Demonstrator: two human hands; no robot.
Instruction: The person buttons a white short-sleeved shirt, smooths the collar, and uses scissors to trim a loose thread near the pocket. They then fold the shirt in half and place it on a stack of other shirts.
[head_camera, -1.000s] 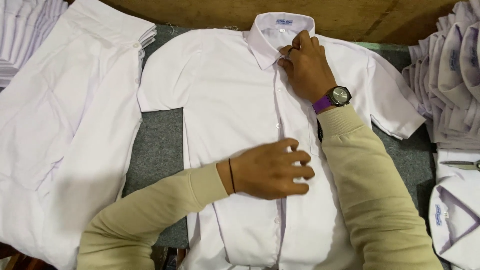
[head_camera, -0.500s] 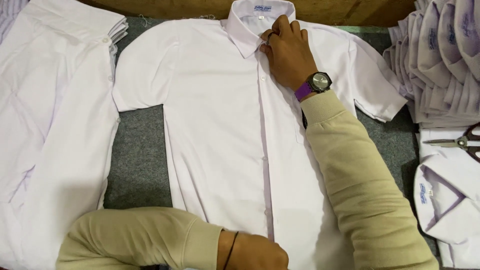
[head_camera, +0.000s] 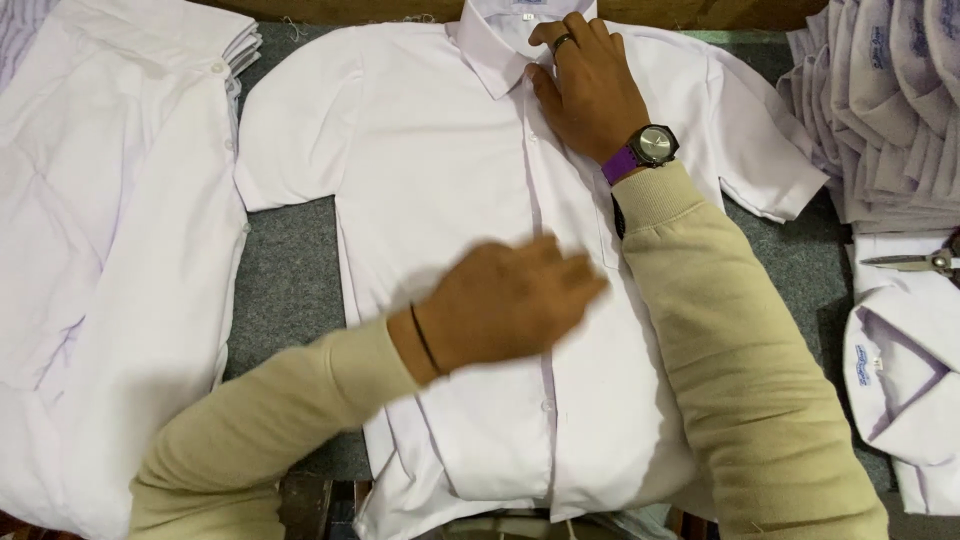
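Your left hand (head_camera: 505, 300) is smeared by motion blur, so you cannot tell whether its fingers press the white short-sleeved cotton shirt (head_camera: 440, 170) or hover over it. Your right hand (head_camera: 588, 88) covers the top of the button placket, hiding any button there. The collar's upper part is cut off by the top edge, and the hem runs off the bottom edge. The silver scissors (head_camera: 915, 262) at the grey felt-covered bench's (head_camera: 290, 280) right edge are cut off by the frame. The labels on the stack of folded white shirts (head_camera: 885, 100) at the far right corner are too small to make out.
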